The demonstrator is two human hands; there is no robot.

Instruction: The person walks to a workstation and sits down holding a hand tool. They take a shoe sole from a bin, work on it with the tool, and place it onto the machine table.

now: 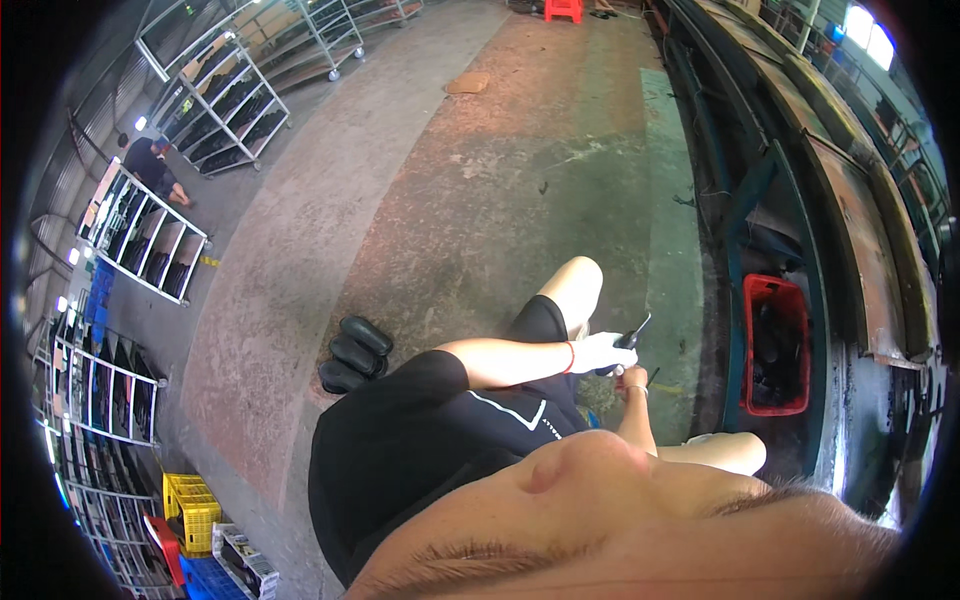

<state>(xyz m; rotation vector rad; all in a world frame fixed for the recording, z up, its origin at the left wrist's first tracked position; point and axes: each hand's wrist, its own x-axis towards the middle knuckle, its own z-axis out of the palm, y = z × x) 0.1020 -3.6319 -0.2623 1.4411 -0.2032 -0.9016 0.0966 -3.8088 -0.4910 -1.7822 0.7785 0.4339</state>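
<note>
Worn concrete flooring, stained green and rust-brown, fills the workshop seen from above. Nearest the camera, the left hand [598, 352], wearing a pale glove with a red band at the wrist, is closed around a dark slender tool [634, 332], whose tip points up and away from the lap. Just beside that tool, on its near side, the right hand [632, 380] is seen only in part; whether its fingers are curled or spread cannot be told. Well to the left of the tool, a stack of black moulded pieces [354, 354] lies on the floor. To the right of the tool, a red crate [777, 345] sits under a long metal bench [850, 220]. Far beyond the tool, wheeled racks [225, 100] are ranged to the left, with another person [152, 168] crouched beside them.
</note>
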